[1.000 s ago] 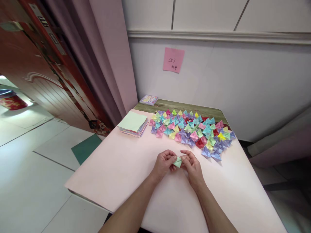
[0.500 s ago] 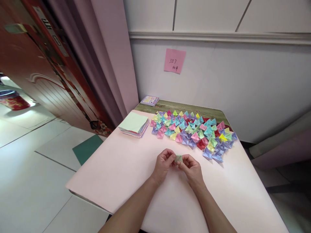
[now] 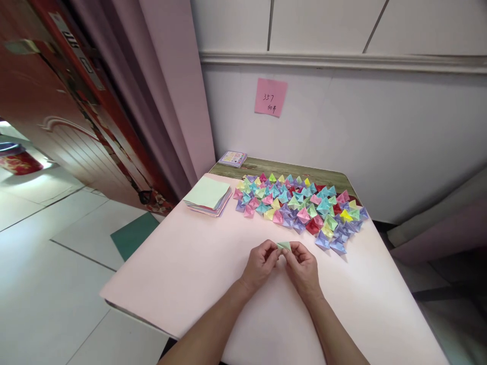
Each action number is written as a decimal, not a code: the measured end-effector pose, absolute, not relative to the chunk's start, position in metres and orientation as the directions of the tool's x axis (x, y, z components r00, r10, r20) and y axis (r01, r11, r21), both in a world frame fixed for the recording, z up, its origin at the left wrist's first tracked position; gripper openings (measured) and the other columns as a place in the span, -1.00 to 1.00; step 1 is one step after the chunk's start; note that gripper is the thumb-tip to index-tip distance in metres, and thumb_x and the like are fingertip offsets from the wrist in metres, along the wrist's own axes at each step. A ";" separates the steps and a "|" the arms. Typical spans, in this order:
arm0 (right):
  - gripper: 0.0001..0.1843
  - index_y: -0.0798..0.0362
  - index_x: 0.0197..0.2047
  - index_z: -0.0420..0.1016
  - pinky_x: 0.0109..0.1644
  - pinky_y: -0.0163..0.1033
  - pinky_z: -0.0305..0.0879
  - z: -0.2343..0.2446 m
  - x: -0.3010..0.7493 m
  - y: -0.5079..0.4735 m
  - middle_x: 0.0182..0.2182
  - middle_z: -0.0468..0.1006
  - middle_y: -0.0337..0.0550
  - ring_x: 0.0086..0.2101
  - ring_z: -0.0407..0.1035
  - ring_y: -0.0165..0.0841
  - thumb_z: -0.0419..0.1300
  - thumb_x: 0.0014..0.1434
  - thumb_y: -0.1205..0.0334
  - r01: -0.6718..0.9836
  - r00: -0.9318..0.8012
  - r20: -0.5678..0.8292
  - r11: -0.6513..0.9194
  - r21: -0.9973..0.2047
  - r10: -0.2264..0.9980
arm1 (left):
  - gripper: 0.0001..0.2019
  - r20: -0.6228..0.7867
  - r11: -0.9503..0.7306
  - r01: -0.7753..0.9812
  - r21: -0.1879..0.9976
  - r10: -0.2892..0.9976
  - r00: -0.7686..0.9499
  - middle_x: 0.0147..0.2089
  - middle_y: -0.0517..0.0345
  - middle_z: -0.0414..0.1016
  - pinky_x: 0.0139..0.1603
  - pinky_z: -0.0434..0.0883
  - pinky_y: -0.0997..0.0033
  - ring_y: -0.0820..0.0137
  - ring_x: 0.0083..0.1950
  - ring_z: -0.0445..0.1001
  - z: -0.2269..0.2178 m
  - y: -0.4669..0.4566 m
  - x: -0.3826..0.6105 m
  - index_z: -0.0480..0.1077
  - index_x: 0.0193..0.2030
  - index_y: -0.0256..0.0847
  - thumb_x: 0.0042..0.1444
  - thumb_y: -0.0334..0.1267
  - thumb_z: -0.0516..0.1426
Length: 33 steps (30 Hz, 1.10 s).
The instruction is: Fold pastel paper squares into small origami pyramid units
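Both my hands meet over the middle of the pink table cover (image 3: 182,274). My left hand (image 3: 261,263) and my right hand (image 3: 303,266) each pinch one side of a small pale green folded paper piece (image 3: 283,246), which sticks up between the fingertips. Just beyond it lies a spread of several folded paper shapes (image 3: 300,205) in pink, blue, green, purple, yellow and red. A stack of square coloured paper sheets (image 3: 208,195) with a pale green top sheet lies at the far left of the table.
A small printed packet (image 3: 233,158) sits on the bare wooden strip (image 3: 327,177) at the table's back edge. A pink note (image 3: 270,97) is stuck on the white wall. A red door (image 3: 57,116) and a pink curtain (image 3: 171,86) stand at left.
The hands have shifted slightly right and away from me, turning the green piece so it now pokes up above the fingertips.
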State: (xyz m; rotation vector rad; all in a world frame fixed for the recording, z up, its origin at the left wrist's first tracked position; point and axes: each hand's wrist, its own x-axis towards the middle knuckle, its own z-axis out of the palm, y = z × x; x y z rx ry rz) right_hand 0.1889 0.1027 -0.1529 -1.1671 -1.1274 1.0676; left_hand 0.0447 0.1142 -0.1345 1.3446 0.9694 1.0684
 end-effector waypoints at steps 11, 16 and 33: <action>-0.87 0.00 -0.25 0.57 -0.31 -0.26 0.42 -0.141 0.192 0.099 -0.32 0.55 -0.11 -0.34 0.46 -0.32 0.19 0.21 0.21 0.420 0.101 0.450 0.372 -0.828 0.887 | -0.72 -0.036 0.124 -0.335 0.934 0.966 0.258 -0.43 0.12 0.55 -0.47 0.50 0.46 0.45 -0.52 0.51 -0.131 0.117 0.042 0.42 -0.23 -0.30 0.07 -0.11 0.27; -0.82 0.02 -0.24 0.60 -0.45 -0.29 0.41 -0.148 0.191 0.099 -0.47 0.57 -0.21 -0.53 0.42 -0.39 0.32 0.10 0.13 0.109 0.215 0.229 0.210 -0.972 0.949 | -0.76 -0.002 0.090 -0.367 0.926 0.973 0.233 -0.43 0.13 0.57 -0.32 0.54 0.39 0.39 -0.42 0.58 -0.130 0.118 0.044 0.42 -0.23 -0.28 0.09 -0.15 0.26; -0.81 0.03 -0.33 0.51 -0.32 -0.27 0.40 -0.142 0.188 0.100 -0.48 0.55 -0.22 -0.43 0.45 -0.35 0.27 0.16 0.09 -0.058 0.065 0.135 0.139 -0.989 0.989 | -0.82 0.022 0.032 -0.304 0.952 0.985 0.171 -0.48 0.15 0.55 -0.32 0.49 0.44 0.42 -0.43 0.54 -0.125 0.116 0.042 0.47 -0.39 -0.29 0.03 -0.21 0.31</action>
